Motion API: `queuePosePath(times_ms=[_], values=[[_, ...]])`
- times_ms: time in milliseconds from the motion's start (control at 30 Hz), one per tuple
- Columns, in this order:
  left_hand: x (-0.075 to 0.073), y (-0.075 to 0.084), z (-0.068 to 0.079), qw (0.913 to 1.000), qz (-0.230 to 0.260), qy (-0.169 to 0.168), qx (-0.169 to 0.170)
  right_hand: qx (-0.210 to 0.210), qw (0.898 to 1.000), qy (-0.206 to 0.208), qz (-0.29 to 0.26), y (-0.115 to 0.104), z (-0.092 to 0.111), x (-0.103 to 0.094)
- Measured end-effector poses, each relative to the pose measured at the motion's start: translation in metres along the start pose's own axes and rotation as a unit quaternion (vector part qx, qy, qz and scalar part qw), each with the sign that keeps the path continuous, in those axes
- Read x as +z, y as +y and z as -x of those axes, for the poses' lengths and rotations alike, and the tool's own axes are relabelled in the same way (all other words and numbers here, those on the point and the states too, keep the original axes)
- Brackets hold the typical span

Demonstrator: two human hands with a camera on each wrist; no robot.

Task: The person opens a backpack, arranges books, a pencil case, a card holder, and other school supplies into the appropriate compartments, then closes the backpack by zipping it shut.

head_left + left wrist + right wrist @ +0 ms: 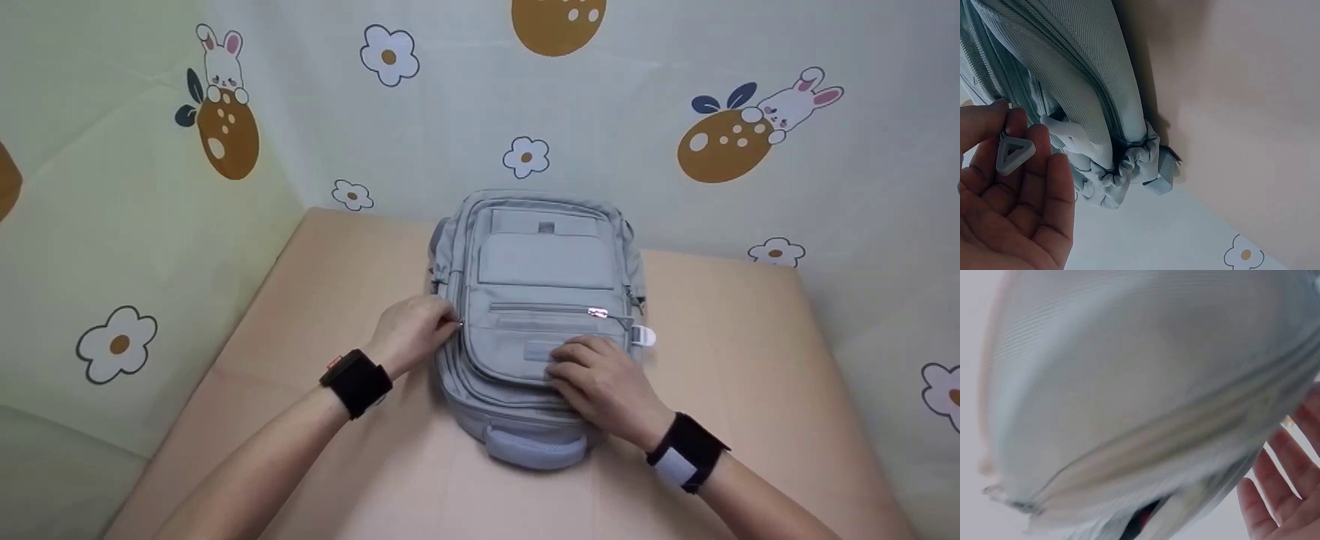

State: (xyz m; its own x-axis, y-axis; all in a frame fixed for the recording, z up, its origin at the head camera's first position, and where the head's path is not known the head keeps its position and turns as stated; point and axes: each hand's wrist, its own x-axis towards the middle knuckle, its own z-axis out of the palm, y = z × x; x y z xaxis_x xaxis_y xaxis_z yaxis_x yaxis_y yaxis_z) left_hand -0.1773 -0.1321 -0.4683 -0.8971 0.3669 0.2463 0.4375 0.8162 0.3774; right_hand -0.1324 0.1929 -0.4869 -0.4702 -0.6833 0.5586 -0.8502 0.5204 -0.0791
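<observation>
A grey-green backpack [546,262] lies with its front pockets facing up, its padded top handle [536,448] toward the near side. At the backpack's left edge, my left hand [415,330] pinches a zipper. In the left wrist view, thumb and forefinger of the left hand [1022,197] grip the zipper's slider, and a pale triangular pull tab [1015,155] hangs by the fingers. My right hand [604,382] rests on the lower right of the front panel. Blurred in the right wrist view, the right hand [1292,489] shows spread fingers beside the bag.
The backpack lies on a beige tabletop [720,375]. Behind and to the left hangs a pale curtain [450,112] printed with rabbits and flowers. A horizontal front-pocket zipper [540,308] and a white buckle-like tag [643,336] show on the bag.
</observation>
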Motion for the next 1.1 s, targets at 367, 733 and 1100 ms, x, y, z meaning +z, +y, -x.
queuePosePath(times_ms=[367,733,1100], values=[[0.001,-0.004,0.001,0.9998,0.014,0.013,-0.002,0.024,0.999,0.022,0.035,0.024,0.035,-0.011],[0.0,0.0,0.003,1.0,0.004,0.0,0.008,0.031,0.998,0.011,0.048,0.025,0.037,-0.006],[-0.003,0.008,0.013,0.995,-0.01,-0.07,0.071,0.034,0.998,0.004,0.049,0.025,0.038,-0.006]])
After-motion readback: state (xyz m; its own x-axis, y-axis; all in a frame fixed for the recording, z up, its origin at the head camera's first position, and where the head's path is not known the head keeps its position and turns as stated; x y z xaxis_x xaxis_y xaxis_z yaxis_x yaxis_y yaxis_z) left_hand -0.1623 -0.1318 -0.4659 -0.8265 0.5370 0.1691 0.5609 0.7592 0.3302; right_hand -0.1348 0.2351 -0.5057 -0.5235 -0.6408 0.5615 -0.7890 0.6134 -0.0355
